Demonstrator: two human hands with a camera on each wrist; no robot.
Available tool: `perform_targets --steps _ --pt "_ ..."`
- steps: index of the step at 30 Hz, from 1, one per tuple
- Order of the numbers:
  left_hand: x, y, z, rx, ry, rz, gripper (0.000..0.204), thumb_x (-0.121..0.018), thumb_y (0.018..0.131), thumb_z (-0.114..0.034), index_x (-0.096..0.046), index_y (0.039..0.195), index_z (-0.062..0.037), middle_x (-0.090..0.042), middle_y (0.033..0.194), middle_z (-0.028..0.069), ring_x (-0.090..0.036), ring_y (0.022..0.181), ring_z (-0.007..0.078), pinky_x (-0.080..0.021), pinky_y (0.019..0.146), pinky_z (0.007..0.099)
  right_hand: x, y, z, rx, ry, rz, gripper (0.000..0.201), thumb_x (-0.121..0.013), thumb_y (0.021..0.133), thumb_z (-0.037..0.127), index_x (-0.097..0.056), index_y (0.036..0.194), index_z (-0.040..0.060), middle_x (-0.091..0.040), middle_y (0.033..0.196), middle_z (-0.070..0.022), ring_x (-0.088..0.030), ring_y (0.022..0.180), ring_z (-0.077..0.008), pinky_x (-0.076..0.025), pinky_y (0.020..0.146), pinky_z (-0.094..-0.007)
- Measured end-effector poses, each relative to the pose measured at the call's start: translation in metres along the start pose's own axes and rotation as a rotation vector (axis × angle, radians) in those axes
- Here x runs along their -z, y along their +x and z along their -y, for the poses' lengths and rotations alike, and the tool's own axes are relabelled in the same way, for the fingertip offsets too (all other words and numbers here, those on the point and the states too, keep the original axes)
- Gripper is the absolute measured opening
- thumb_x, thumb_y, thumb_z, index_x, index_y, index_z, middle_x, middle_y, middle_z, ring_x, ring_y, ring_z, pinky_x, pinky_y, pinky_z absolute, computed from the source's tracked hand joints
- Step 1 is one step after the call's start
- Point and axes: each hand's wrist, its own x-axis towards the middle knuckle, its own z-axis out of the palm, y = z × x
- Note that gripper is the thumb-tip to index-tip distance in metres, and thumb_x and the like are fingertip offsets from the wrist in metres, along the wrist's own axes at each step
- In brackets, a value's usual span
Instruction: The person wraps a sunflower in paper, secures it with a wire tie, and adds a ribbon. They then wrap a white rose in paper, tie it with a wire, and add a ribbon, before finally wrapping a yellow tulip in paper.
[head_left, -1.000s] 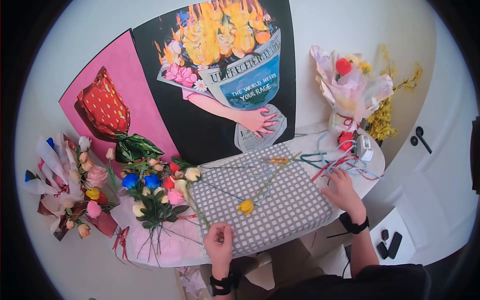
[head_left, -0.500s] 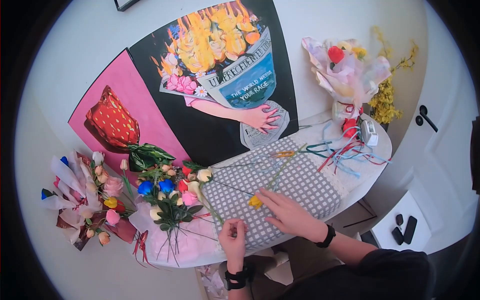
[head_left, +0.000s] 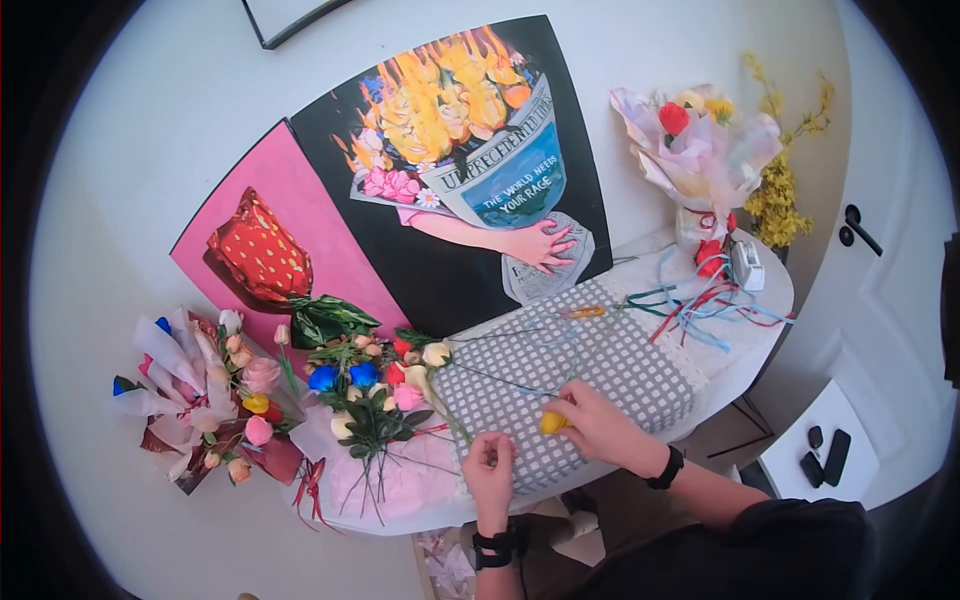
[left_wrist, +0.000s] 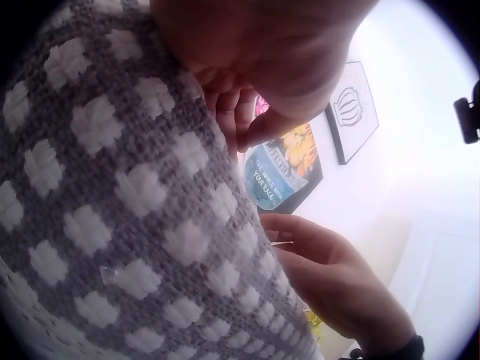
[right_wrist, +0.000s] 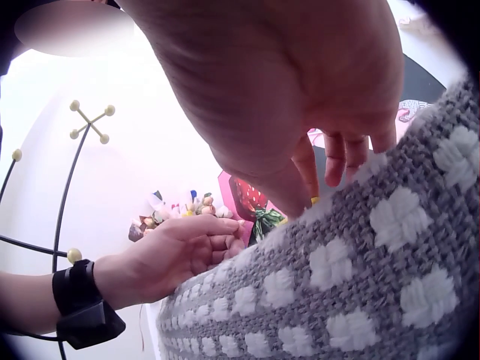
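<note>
My right hand (head_left: 605, 428) pinches a yellow tulip (head_left: 553, 423) by its bloom, low over the grey-and-white checked cloth (head_left: 640, 375). In the right wrist view only a sliver of yellow shows beside the thumb. At the cloth's near left edge, my left hand (head_left: 490, 472) rests with loosely curled fingers. The green stem of a white calla lily (head_left: 418, 380) reaches close to its fingertips. Seen from the right wrist, the left thumb lies along the index finger, and no flower shows in that hand.
Left of the cloth lie blue roses (head_left: 364, 375), leaves and bare stems on pink wrapping (head_left: 400, 480). A wrapped bouquet (head_left: 255, 385) stands at far left, another (head_left: 695, 150) at back right. Ribbons (head_left: 700, 310) tangle at right, near a white dispenser (head_left: 747, 265). Painted panels (head_left: 460, 240) lean behind.
My right hand has moved from the ribbons at the right to the yellow tulip and now pinches its bloom. The left hand stays beside the calla lily stem. The head view has shifted.
</note>
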Motion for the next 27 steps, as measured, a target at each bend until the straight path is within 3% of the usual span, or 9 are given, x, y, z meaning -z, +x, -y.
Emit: perform_targets --steps 2,9,11,18,20,21,24,27 --pt "0.002 -0.001 0.003 -0.003 0.003 -0.011 0.007 -0.065 0.1 -0.007 -0.065 0.098 -0.0002 -0.071 0.08 0.0045 -0.066 0.071 0.0085 -0.052 0.066 0.0225 0.001 -0.002 0.001 -0.012 -0.01 -0.093 0.048 -0.076 0.08 0.005 -0.06 0.125 0.0002 -0.056 0.127 -0.0173 -0.057 0.112 -0.0362 -0.048 0.097 -0.0417" --pt "-0.005 0.004 -0.001 0.014 -0.025 -0.022 0.008 -0.065 0.099 -0.008 -0.065 0.096 -0.0012 -0.069 0.076 0.0027 -0.064 0.068 0.0072 -0.049 0.063 0.0215 0.021 -0.008 -0.005 0.046 -0.112 -0.068 0.048 -0.073 0.078 0.0 -0.061 0.124 0.0015 -0.059 0.121 -0.0148 -0.056 0.112 -0.0352 -0.046 0.101 -0.0412" --pt "-0.003 0.005 -0.002 0.022 -0.025 -0.017 0.008 -0.065 0.099 -0.008 -0.065 0.095 -0.0014 -0.069 0.076 0.0023 -0.063 0.067 0.0068 -0.049 0.063 0.0212 0.023 -0.009 -0.023 0.005 -0.22 -0.098 0.04 -0.072 0.078 0.0 -0.065 0.117 0.0024 -0.06 0.114 -0.013 -0.056 0.11 -0.0334 -0.047 0.098 -0.0408" --pt "-0.006 0.004 -0.006 0.05 0.068 0.008 0.007 -0.062 0.1 -0.006 -0.062 0.094 -0.0013 -0.066 0.079 0.0036 -0.062 0.071 0.009 -0.05 0.064 0.023 0.043 -0.016 -0.032 -0.076 -0.139 -0.155 0.02 -0.071 0.081 -0.001 -0.069 0.099 0.0032 -0.06 0.109 -0.0097 -0.058 0.106 -0.0305 -0.049 0.092 -0.0388" --pt "-0.005 0.003 -0.004 0.055 0.076 -0.013 0.008 -0.063 0.1 -0.006 -0.063 0.094 -0.0014 -0.066 0.079 0.0035 -0.062 0.071 0.0089 -0.05 0.064 0.023 0.045 -0.013 -0.03 0.032 -0.107 -0.333 0.018 -0.072 0.08 0.001 -0.067 0.097 0.0021 -0.062 0.105 -0.0098 -0.06 0.1 -0.0317 -0.05 0.088 -0.0399" --pt "-0.006 0.004 -0.003 0.058 0.038 -0.018 0.007 -0.064 0.099 -0.006 -0.064 0.094 -0.0016 -0.068 0.077 0.0029 -0.063 0.069 0.0076 -0.049 0.064 0.022 0.048 -0.012 -0.026 0.036 -0.092 -0.316 0.018 -0.072 0.08 0.001 -0.067 0.097 0.0021 -0.062 0.105 -0.0098 -0.06 0.1 -0.0317 -0.05 0.088 -0.0399" --pt "-0.005 0.003 -0.007 0.052 0.044 -0.038 0.005 -0.066 0.098 -0.006 -0.066 0.095 -0.0013 -0.07 0.077 0.0032 -0.065 0.069 0.0071 -0.05 0.064 0.0212 0.059 -0.008 -0.01 0.122 -0.098 -0.61 0.023 -0.071 0.078 -0.005 -0.066 0.1 0.0019 -0.068 0.106 -0.013 -0.065 0.096 -0.0339 -0.053 0.083 -0.0407" --pt "-0.001 0.0 -0.005 0.013 0.099 -0.033 0.005 -0.066 0.097 -0.004 -0.066 0.096 0.0004 -0.072 0.08 0.0053 -0.067 0.071 0.0089 -0.051 0.065 0.0222 0.057 0.0 -0.004 0.219 -0.091 -0.718 0.024 -0.069 0.078 -0.008 -0.067 0.1 0.0025 -0.068 0.106 -0.0138 -0.066 0.098 -0.0334 -0.053 0.084 -0.0421"
